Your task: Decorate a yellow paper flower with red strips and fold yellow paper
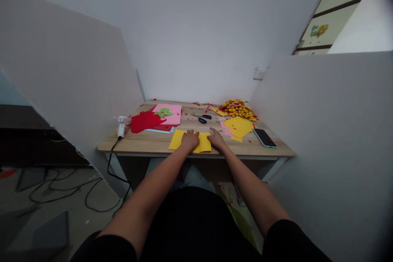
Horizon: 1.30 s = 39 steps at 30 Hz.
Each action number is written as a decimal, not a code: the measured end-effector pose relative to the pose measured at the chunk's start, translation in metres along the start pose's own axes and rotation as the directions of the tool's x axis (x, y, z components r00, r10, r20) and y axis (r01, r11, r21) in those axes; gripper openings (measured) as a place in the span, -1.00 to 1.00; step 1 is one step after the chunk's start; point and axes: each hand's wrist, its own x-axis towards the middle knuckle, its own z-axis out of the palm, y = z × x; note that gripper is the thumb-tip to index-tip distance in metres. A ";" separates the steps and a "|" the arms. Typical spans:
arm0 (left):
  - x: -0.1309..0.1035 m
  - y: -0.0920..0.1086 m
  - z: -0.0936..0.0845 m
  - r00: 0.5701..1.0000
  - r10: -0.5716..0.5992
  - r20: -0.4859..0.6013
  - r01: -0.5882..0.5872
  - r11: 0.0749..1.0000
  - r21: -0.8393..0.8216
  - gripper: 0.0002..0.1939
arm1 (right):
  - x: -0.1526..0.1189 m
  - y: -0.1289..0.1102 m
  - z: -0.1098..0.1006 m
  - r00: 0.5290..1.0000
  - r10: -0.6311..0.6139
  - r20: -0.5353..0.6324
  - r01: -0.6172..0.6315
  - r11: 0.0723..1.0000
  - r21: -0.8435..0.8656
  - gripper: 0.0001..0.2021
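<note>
A yellow sheet of paper [175,141] lies at the table's front edge, with a crease or fold near its middle. My left hand [190,141] rests palm down on the sheet, its fingers laid over the middle and pressing on it. At the sheet's right edge is my right hand [216,139], thumb and forefinger spread apart and touching the paper. Just beyond the sheet, scissors with black handles [202,120] lie on the table.
Red paper [144,122] and pink sheets [172,114] lie at left, topped by a green cutout [164,112]. Yellow cut paper [239,127], a pile of folded pieces [239,109] and a phone [264,137] occupy the right. A white device [121,127] with a black cable stands at the left edge.
</note>
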 end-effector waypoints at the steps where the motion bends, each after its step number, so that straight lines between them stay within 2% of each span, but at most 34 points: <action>1: 0.000 0.000 -0.001 1.000 0.017 -0.003 -0.017 1.000 -0.014 -0.55 | -0.001 0.001 0.000 1.000 -0.004 0.014 0.003 0.999 0.048 -0.65; 5: -0.014 -0.010 -0.007 0.978 0.208 0.010 -0.206 0.974 -0.095 -0.49 | 0.001 0.006 0.003 0.997 -0.014 0.082 -0.007 0.971 0.240 -0.70; 9: -0.043 -0.024 -0.009 0.921 0.389 0.002 -0.381 0.903 -0.199 -0.22 | -0.003 0.010 0.003 0.998 -0.022 0.059 -0.004 0.917 0.398 -0.70; 10: -0.049 -0.026 -0.009 0.917 0.398 -0.025 -0.393 0.891 -0.228 -0.24 | -0.005 0.011 0.002 0.999 -0.026 0.038 0.007 0.904 0.428 -0.71; 14: -0.058 -0.024 -0.018 0.943 0.302 -0.138 -0.330 0.897 -0.293 -0.63 | -0.018 0.012 -0.009 0.996 -0.061 -0.059 0.082 0.875 0.477 -0.70; 17: -0.048 -0.023 -0.046 0.963 0.206 -0.172 -0.254 0.908 -0.334 -0.67 | -0.023 0.006 -0.028 0.982 -0.122 -0.145 0.176 0.871 0.458 -0.71; 20: -0.030 -0.029 -0.085 0.966 0.221 -0.131 -0.256 0.883 -0.394 -0.64 | -0.020 -0.008 -0.050 0.960 -0.188 -0.208 0.262 0.864 0.430 -0.67; 23: -0.010 -0.041 -0.114 0.947 0.318 -0.044 -0.301 0.833 -0.463 -0.64 | -0.013 -0.028 -0.065 0.956 -0.253 -0.146 0.292 0.850 0.438 -0.60; 25: 0.003 -0.049 -0.123 0.912 0.399 0.097 -0.300 0.808 -0.508 -0.62 | -0.006 -0.040 -0.067 0.957 -0.286 -0.042 0.273 0.847 0.456 -0.57; 27: 0.014 -0.056 -0.121 0.882 0.418 0.217 -0.259 0.815 -0.518 -0.55 | 0.005 -0.047 -0.060 0.958 -0.283 0.052 0.230 0.861 0.454 -0.59; 28: 0.019 -0.058 -0.117 0.892 0.383 0.242 -0.227 0.840 -0.493 -0.50 | 0.012 -0.048 -0.055 0.960 -0.267 0.082 0.205 0.873 0.443 -0.61; 30: 0.028 -0.062 -0.106 0.955 0.247 0.165 -0.169 0.909 -0.382 -0.43 | 0.029 -0.046 -0.040 0.971 -0.215 0.106 0.155 0.900 0.407 -0.64; 32: 0.034 -0.063 -0.092 0.986 0.168 -0.005 -0.165 0.960 -0.228 -0.48 | 0.046 -0.040 -0.023 0.981 -0.162 0.106 0.114 0.926 0.361 -0.66; 34: 0.040 -0.063 -0.082 0.969 0.209 -0.132 -0.224 0.969 -0.109 -0.59 | 0.063 -0.034 -0.008 0.987 -0.120 0.104 0.082 0.948 0.307 -0.67; 35: 0.042 -0.064 -0.078 0.957 0.245 -0.156 -0.260 0.962 -0.082 -0.64 | 0.071 -0.032 -0.002 0.989 -0.103 0.103 0.071 0.958 0.278 -0.68; 37: 0.045 -0.067 -0.077 0.949 0.281 -0.145 -0.299 0.946 -0.126 -0.70 | 0.084 -0.028 0.007 0.993 -0.069 0.094 0.047 0.975 0.219 -0.71; 39: 0.048 -0.071 -0.081 0.953 0.276 -0.124 -0.299 0.924 -0.240 -0.70 | 0.096 -0.025 0.014 0.996 -0.032 0.086 0.017 0.986 0.167 -0.74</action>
